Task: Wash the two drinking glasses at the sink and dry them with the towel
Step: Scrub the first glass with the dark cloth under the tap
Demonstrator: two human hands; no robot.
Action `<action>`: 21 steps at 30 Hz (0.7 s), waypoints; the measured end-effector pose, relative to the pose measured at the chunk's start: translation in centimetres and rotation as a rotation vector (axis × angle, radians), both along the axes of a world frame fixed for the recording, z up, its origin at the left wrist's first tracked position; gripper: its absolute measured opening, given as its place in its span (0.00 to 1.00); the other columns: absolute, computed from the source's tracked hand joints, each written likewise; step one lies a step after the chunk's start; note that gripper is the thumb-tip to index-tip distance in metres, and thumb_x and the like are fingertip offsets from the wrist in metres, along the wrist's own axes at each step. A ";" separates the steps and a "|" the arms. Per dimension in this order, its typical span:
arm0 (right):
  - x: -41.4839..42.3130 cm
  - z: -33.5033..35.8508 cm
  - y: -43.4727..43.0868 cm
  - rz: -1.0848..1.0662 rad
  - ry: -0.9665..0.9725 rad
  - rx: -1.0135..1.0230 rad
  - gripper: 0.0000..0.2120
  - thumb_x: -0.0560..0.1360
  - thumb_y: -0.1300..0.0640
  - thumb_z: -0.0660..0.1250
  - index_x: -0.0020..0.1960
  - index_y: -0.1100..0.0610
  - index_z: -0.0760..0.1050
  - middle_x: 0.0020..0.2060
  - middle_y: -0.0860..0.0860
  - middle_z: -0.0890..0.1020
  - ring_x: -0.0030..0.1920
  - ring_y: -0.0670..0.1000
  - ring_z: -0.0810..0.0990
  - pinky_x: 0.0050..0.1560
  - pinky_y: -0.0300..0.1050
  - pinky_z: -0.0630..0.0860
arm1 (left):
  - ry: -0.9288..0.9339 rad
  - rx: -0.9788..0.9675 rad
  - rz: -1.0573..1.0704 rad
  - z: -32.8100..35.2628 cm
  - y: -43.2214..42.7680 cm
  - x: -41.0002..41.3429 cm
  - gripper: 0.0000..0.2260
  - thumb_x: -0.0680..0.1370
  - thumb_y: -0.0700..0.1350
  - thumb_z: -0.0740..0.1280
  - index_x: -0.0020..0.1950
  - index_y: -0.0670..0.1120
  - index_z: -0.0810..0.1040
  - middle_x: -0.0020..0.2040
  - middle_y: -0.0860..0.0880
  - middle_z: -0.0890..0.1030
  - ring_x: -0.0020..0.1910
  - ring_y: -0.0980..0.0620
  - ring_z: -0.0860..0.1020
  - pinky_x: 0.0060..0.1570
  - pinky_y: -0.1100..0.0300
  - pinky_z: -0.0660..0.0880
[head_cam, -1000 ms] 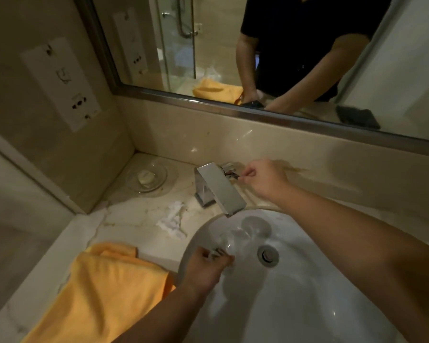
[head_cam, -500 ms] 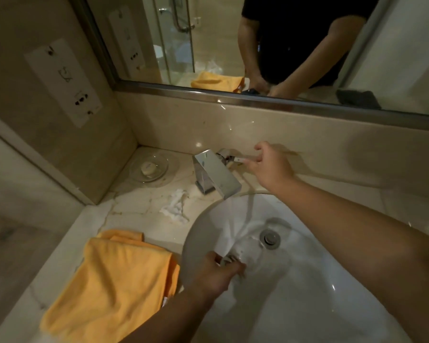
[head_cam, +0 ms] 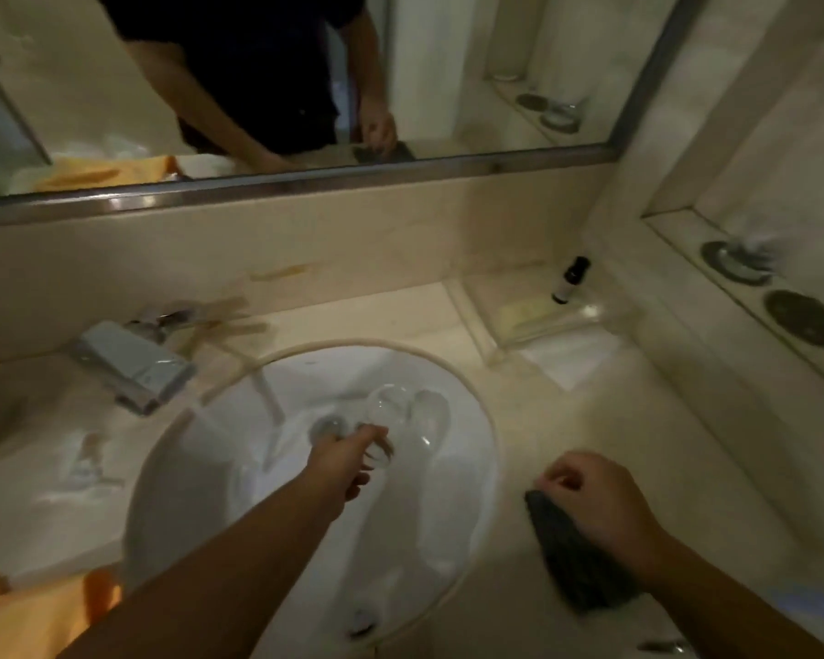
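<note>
My left hand (head_cam: 353,463) reaches into the white sink (head_cam: 424,539) and grips a clear drinking glass (head_cam: 391,409) low in the basin near the drain (head_cam: 327,428). A second clear rounded shape (head_cam: 431,416) lies right beside it; blur hides whether it is another glass. Water (head_cam: 267,401) runs from the chrome tap (head_cam: 134,368) into the basin, left of the glass. My right hand (head_cam: 600,501) sits on the counter right of the sink, fingers curled on the top end of a dark cloth (head_cam: 576,563). The orange towel (head_cam: 34,615) lies at the bottom left.
A small dark-capped bottle (head_cam: 569,280) and a clear tray (head_cam: 557,321) stand in the back right corner. A wall niche on the right holds dark round coasters (head_cam: 805,318). The mirror (head_cam: 400,88) runs above the backsplash.
My right hand left the tap handle and came down onto the dark cloth at the right. The view swung right. My left hand still holds the glass in the basin, now nearer the drain.
</note>
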State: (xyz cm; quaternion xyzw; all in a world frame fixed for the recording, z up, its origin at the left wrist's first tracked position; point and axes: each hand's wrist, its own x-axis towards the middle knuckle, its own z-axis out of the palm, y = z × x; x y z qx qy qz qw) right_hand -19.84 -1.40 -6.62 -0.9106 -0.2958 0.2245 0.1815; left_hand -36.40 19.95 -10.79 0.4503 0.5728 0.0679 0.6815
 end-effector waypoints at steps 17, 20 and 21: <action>-2.9 -4.3 -2.5 -0.184 -0.190 -0.004 0.24 0.80 0.48 0.48 0.72 0.56 0.65 0.70 0.51 0.70 0.71 0.51 0.66 0.68 0.46 0.63 | 0.000 0.029 -0.120 -1.3 -2.9 2.7 0.19 0.72 0.51 0.71 0.56 0.39 0.75 0.45 0.42 0.78 0.38 0.49 0.74 0.35 0.59 0.69; -4.4 -0.4 2.4 -0.356 0.136 0.391 0.18 0.80 0.49 0.55 0.57 0.58 0.78 0.53 0.56 0.82 0.53 0.55 0.78 0.49 0.44 0.72 | -0.048 0.033 -0.053 -1.0 -1.5 0.4 0.16 0.71 0.48 0.72 0.53 0.41 0.76 0.50 0.41 0.80 0.45 0.46 0.78 0.38 0.58 0.71; -4.7 0.5 4.5 -0.371 0.289 0.455 0.15 0.80 0.51 0.56 0.50 0.59 0.77 0.47 0.57 0.82 0.49 0.56 0.79 0.44 0.44 0.71 | -0.054 0.023 -0.012 -1.0 -0.9 -0.7 0.14 0.71 0.47 0.73 0.51 0.41 0.76 0.51 0.40 0.81 0.46 0.45 0.79 0.38 0.57 0.73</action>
